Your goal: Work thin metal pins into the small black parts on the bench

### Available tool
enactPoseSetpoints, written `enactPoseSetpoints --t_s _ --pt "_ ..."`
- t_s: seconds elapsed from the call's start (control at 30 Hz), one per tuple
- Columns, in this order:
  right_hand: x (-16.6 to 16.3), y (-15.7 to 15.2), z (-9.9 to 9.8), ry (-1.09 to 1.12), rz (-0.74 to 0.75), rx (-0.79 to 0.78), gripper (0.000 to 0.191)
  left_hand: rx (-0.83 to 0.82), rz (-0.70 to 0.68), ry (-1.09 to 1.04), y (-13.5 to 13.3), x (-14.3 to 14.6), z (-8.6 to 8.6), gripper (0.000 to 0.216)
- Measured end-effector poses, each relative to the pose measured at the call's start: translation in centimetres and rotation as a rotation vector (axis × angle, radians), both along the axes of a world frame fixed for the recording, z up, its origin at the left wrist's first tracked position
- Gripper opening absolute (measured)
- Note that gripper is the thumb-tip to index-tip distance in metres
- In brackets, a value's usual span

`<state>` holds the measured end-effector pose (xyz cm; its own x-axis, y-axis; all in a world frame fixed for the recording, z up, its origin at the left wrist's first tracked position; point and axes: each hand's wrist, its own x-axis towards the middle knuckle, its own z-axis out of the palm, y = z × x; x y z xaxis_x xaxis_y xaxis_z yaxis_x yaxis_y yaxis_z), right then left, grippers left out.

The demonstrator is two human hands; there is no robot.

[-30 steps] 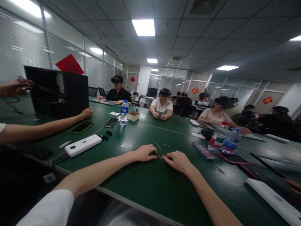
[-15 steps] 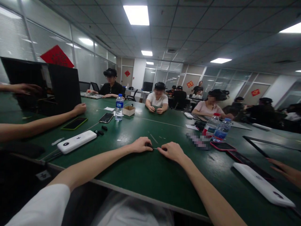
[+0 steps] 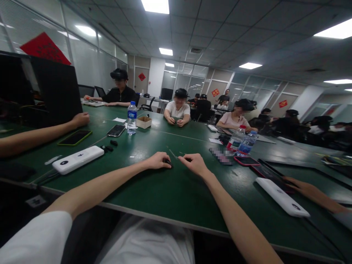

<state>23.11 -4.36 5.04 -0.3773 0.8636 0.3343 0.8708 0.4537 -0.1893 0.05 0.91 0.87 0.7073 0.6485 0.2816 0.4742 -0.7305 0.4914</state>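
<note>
My left hand [image 3: 158, 160] rests low over the green table [image 3: 154, 194], its fingers closed around a small black object [image 3: 167, 161] whose kind I cannot make out. To its right, a short gap away, my right hand [image 3: 195, 163] has thumb and forefinger pinched together. A thin pale sliver shows by its fingertips; whether the hand holds it or it is a mark on the table, I cannot tell. Left of my left hand lie several small black pieces [image 3: 109, 148].
On the left are a white power bank [image 3: 79, 159], two phones, a water bottle [image 3: 132, 119] and a small cardboard box [image 3: 144, 122]. To the right stand two bottles [image 3: 246, 143] near a red-edged phone [image 3: 246, 161] and another white power bank [image 3: 282, 196]. Neighbours' arms reach in from both sides.
My hands have moved apart; the thin light piece that bridged them no longer does. The whole view has shifted. A neighbour's upper hand at the far left has left the picture.
</note>
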Motion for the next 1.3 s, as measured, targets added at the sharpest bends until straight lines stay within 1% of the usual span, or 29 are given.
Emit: enactPoseSetpoints --t_s 0.17,0.3,0.53,0.8,0.93,1.07,1.3 --pt "0.8 0.0 -0.2 -0.228 -0.04 -0.059 0.055 0.04 0.005 -0.006 -0.3 -0.2 0.0 0.03" --pt "0.3 0.0 -0.3 -0.329 -0.04 -0.07 0.055 0.043 0.002 0.006 -0.3 -0.3 -0.1 0.03" --pt "-0.2 -0.3 -0.3 -0.398 -0.033 -0.023 0.056 0.041 -0.008 -0.019 -0.4 -0.2 -0.2 0.03" --pt "-0.5 -0.6 -0.1 -0.463 -0.073 -0.001 0.061 0.051 0.012 -0.023 -0.5 -0.1 -0.2 0.03" --pt "-0.7 -0.7 -0.4 -0.463 -0.069 -0.01 0.06 0.06 0.013 -0.034 -0.3 -0.2 -0.5 0.031" --pt "-0.8 -0.5 -0.8 -0.412 -0.075 -0.056 0.061 0.074 0.023 -0.038 -0.1 -0.2 -0.7 0.03" --pt "-0.7 -0.3 -1.4 -0.207 -0.042 -0.099 0.057 0.071 0.03 -0.029 0.2 -0.3 -1.0 0.029"
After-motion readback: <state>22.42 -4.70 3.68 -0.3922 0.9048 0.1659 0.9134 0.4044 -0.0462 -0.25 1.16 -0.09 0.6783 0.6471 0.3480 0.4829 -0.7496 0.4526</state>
